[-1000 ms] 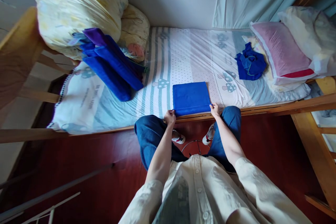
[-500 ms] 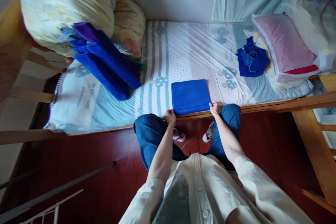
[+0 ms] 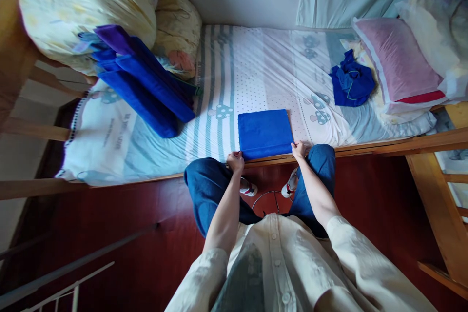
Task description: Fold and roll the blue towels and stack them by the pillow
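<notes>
Left hand: your left hand (image 3: 235,161) is closed on the near left corner of the folded towel (image 3: 265,131), fingers curled tight over the edge.
Right hand: your right hand (image 3: 299,150) has the near right corner of the same towel, fingers narrow and pinched on the cloth.
Towel in hand: it lies flat in the middle of the frame, a neat blue rectangle on the bed (image 3: 256,68), with its near edge right at the wooden rail (image 3: 383,148).
Done so far: I'd call this one folded down to its small shape, with the sides looking square. The stack (image 3: 146,87) in the upper left is folded too, and it leans against the yellow quilt (image 3: 80,5).
Left to do: the crumpled blue cloth (image 3: 351,85) at the right of the frame, just beside the pink pillow (image 3: 397,61), is not folded. The towel under your hands sits well apart from the stack.
Count, loose folded towels: one, the one you're holding.
Count, stack: one purple piece on top and blue ones beneath. At least three blue layers show, but I can't tell the exact number from here.
Count, unfolded cloths: one.
Count, pillows: one pink, one pale pillow (image 3: 435,34) behind it at the far right, and one yellow pillow (image 3: 179,34) tucked by the quilt.
Count, hands: two, both yours, and nobody else's in view.
</notes>
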### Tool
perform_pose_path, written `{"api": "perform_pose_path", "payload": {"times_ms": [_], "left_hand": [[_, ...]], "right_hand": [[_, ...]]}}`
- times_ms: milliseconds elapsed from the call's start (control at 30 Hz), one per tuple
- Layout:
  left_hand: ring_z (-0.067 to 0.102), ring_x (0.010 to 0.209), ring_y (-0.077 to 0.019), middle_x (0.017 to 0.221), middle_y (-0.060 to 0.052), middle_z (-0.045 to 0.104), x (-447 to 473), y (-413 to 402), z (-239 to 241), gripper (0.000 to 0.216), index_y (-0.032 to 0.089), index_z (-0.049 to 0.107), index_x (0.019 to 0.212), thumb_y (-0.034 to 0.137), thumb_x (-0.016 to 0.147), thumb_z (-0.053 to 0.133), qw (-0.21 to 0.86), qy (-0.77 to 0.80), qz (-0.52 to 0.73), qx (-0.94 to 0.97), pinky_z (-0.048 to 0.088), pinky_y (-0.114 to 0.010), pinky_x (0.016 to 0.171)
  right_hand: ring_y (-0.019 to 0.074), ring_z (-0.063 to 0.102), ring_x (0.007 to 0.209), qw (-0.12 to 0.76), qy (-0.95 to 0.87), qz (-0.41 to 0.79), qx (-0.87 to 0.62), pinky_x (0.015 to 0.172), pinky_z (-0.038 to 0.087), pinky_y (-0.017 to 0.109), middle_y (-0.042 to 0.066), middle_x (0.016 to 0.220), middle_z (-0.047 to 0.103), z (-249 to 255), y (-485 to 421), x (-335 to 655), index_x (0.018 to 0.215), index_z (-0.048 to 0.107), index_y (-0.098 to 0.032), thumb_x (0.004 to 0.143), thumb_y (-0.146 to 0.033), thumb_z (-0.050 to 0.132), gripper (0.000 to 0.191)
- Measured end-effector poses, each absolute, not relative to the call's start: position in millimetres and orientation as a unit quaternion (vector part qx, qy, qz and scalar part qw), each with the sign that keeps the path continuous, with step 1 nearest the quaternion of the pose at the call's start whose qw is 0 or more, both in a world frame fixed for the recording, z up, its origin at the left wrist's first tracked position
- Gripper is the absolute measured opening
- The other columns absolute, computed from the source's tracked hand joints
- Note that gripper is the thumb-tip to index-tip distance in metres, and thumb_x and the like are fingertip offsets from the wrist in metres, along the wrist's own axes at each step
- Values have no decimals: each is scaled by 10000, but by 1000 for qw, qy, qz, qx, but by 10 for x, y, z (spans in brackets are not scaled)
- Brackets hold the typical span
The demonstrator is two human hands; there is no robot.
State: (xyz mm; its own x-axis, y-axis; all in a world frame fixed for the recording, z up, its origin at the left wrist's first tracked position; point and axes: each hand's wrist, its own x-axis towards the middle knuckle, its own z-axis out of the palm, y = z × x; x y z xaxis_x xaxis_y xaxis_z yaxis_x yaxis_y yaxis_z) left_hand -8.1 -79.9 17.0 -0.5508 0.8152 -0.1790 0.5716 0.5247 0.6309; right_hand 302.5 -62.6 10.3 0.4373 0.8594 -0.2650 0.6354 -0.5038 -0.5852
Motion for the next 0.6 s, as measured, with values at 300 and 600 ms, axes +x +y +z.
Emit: {"api": "perform_pose_path", "payload": {"times_ms": [300,600], "left_hand": [[653,834,-215,940,-70,638,-103,-822,184,137,194,627,970,210,836,602,202,804,368,421,544,-395,922],[474,1435,-331,1468,-180,585,82,-959,315,432,167,621,1323,353,938,560,230,618,236,714,369,-517,1202]], "right_hand": [[250,692,918,249,-502,208,-802,868,524,350,121,972,759,242,-672,3014,1044,676,-160,954,-297,618,174],[252,621,1250,228,-734,189,-611,1122,455,413,125,1292,715,482,-861,2870,1191,733,-204,1010,-311,565,269]]}}
